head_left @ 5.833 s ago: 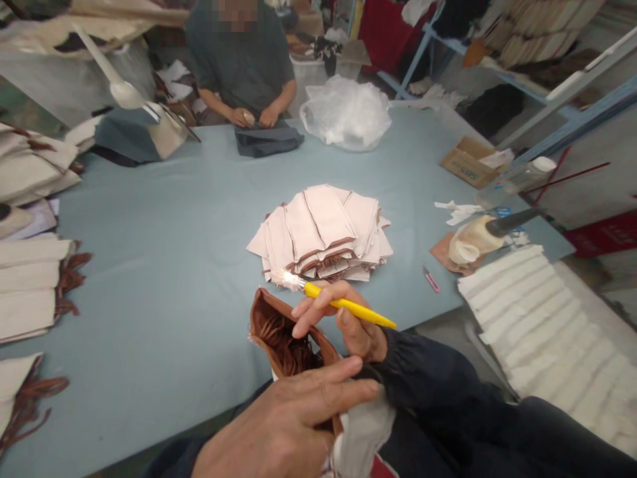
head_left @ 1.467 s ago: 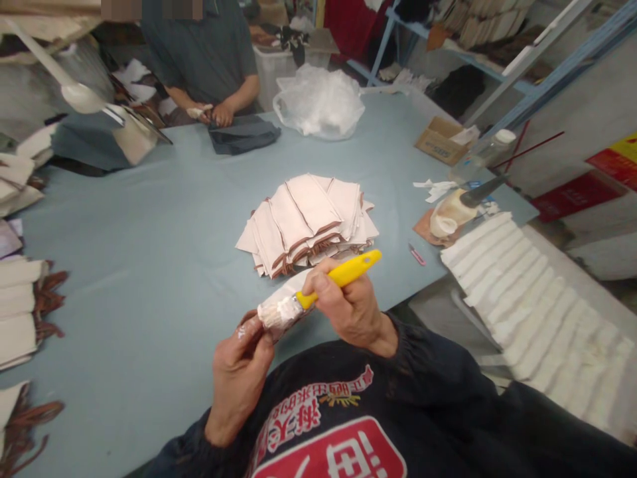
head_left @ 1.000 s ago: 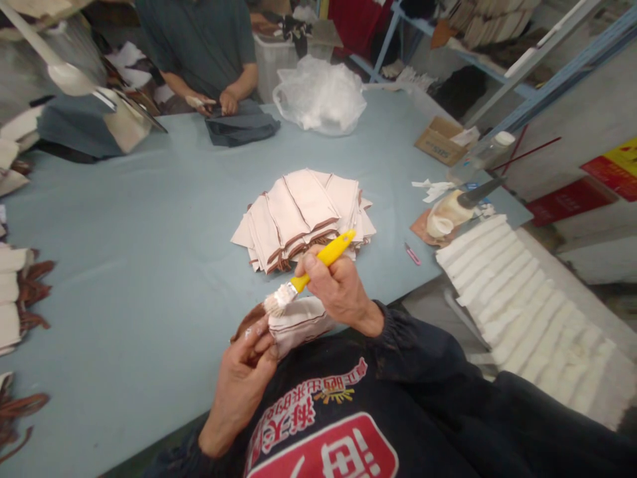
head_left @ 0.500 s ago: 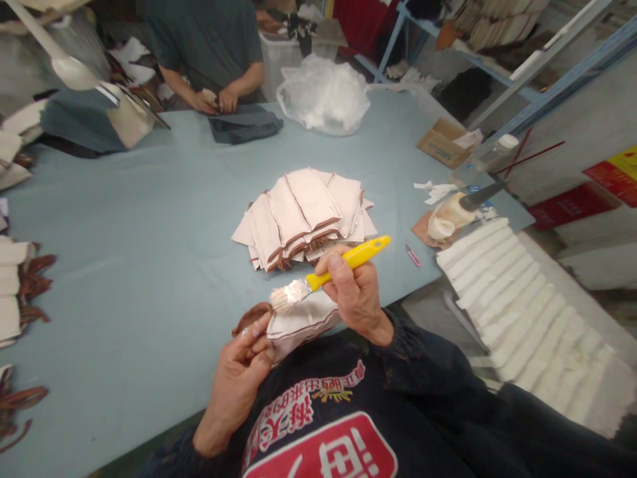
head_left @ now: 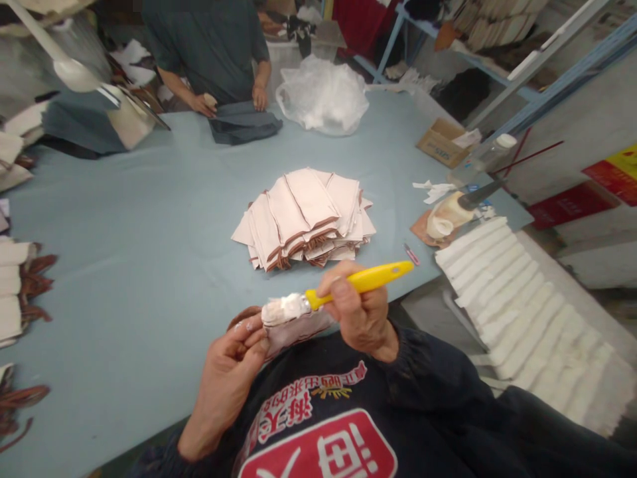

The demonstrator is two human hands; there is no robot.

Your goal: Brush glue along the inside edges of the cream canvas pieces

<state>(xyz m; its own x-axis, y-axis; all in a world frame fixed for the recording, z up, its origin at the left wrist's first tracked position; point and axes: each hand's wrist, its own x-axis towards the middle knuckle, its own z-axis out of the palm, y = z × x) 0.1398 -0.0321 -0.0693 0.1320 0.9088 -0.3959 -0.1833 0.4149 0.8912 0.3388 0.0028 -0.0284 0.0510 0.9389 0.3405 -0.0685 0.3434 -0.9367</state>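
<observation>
My right hand [head_left: 361, 309] grips a paintbrush [head_left: 371, 277] by its yellow handle. The brush's bristles, coated in white paste, lie along the top edge of a pale fabric piece [head_left: 293, 335] with dark stitched edges. That piece is pinched at its left end between the fingers of my left hand [head_left: 226, 375], which have white smears on them. A brown strip or loop shows behind those fingers. Beyond my hands a fanned stack of similar pale pieces [head_left: 303, 206] with brown edges rests on the table [head_left: 149, 265].
Across the table a person [head_left: 209, 60] handles dark cloth [head_left: 243, 123]. A clear plastic bag [head_left: 323, 96] lies beside them. To the right are a small cardboard box [head_left: 445, 143], a glue container [head_left: 445, 216], a pink cutter [head_left: 411, 253] and white padded strips [head_left: 527, 318]. More pale pieces [head_left: 12, 285] lie at left.
The brush has tipped flatter and slid slightly left and down along the fabric edge. My left hand shifted slightly left with the piece. The co-worker's hands have moved apart.
</observation>
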